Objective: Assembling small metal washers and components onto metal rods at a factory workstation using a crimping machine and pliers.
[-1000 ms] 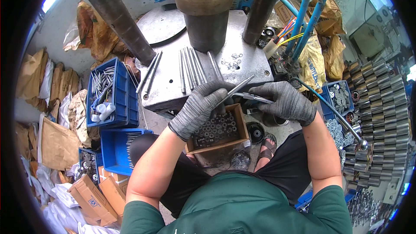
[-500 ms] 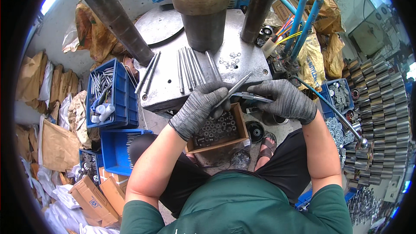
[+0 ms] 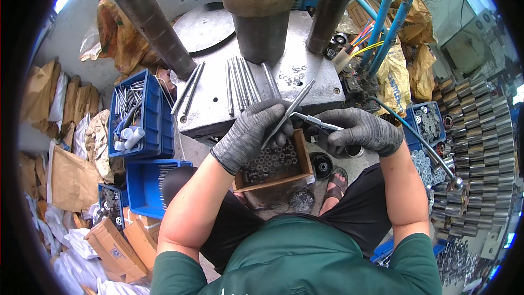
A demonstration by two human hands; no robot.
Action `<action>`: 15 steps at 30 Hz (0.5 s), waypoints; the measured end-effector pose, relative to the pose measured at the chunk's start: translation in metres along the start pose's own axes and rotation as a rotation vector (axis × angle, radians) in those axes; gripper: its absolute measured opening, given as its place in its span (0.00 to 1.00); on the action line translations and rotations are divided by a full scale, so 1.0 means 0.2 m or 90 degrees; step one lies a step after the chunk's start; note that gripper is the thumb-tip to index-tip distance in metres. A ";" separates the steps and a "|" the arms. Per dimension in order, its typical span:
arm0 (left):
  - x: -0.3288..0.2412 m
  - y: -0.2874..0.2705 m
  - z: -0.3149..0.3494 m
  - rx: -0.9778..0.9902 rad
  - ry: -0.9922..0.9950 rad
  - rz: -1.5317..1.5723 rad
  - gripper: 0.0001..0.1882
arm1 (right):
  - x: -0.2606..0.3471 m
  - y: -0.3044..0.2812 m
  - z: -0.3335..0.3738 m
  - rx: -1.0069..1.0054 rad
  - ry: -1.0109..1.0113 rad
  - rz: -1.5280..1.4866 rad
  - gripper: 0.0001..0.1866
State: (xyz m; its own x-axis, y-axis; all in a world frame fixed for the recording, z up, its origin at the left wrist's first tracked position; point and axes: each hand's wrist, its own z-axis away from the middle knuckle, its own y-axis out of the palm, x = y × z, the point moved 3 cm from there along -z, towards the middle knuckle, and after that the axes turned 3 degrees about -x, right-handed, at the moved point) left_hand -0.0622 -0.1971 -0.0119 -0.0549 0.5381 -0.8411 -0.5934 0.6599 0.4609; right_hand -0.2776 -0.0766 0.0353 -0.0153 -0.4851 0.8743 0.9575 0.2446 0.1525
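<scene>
My left hand [image 3: 255,127], in a grey knitted glove, is closed around a slim metal shaft [image 3: 299,98]. The shaft slants, its upper end pointing away and to the right. My right hand [image 3: 363,131], gloved alike, grips what look like circlip pliers [image 3: 316,122] with a bent tip. That tip is close beside the shaft; whether it touches, I cannot tell. Beyond my hands, several similar shafts [image 3: 243,84] lie on the metal press table [image 3: 207,112]. A small group of retaining rings [image 3: 292,75] lies on it to their right.
Below my hands stands a cardboard box [image 3: 273,184] of small ring-shaped parts. A thick steel cylinder [image 3: 262,35] rises from the table between two dark columns [image 3: 144,19]. Blue crates [image 3: 166,114] are at left. A ball-ended lever [image 3: 456,183] and stacked metal cylinders [image 3: 480,153] are at right.
The shaft in my left hand has turned steeper. The pliers' tip has shifted up slightly and its bent end now shows. The whole view has moved a little.
</scene>
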 end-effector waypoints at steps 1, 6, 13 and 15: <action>0.00 -0.01 0.00 -0.002 0.001 0.000 0.14 | 0.01 0.00 0.00 -0.025 -0.020 0.012 0.32; 0.02 -0.06 0.01 -0.054 -0.016 0.031 0.16 | 0.01 -0.03 -0.03 -0.082 -0.095 0.008 0.31; -0.06 -0.15 0.07 -0.139 0.059 -0.063 0.16 | 0.06 -0.09 -0.05 -0.273 -0.184 0.035 0.23; -0.09 -0.22 0.09 -0.184 0.097 -0.106 0.16 | 0.05 -0.13 -0.08 -0.275 -0.204 0.051 0.23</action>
State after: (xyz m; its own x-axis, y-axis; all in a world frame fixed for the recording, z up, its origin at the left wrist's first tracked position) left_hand -0.0206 -0.2261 -0.0126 -0.0443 0.3375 -0.9403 -0.8057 0.5444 0.2334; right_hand -0.2983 -0.1014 0.0327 0.0408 -0.1816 0.9825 0.9895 -0.1289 -0.0649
